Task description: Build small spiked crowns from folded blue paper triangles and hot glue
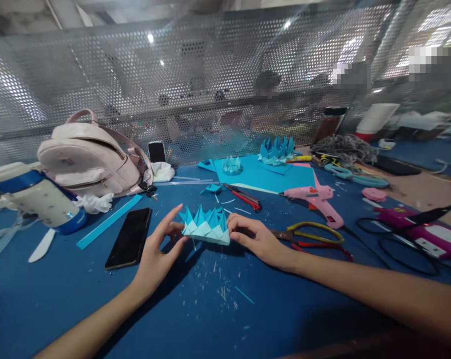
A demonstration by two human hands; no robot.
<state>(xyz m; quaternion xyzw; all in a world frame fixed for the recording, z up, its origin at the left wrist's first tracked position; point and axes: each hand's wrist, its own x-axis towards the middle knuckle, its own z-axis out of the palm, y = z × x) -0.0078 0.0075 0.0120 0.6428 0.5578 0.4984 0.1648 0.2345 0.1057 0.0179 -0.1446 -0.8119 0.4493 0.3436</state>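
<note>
Left hand [158, 245], forefinger raised, and right hand [261, 240] pinch opposite ends of the folded paper [206, 229], between black phone [129, 238] and scissors [293, 233].

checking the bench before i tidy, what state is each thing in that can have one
Folded paper piece, held at both ends, points up
Left hand, gripping its left end
Right hand, pinching its right end
Black phone, flat, screen dark
White-edged phone, propped up, screen dark
Glue gun, on its side, power unclear
Red-and-yellow scissors, handles spread
Utility knife, lying down, blade unclear
Tumbler, lid on
Backpack, zip unclear
</note>
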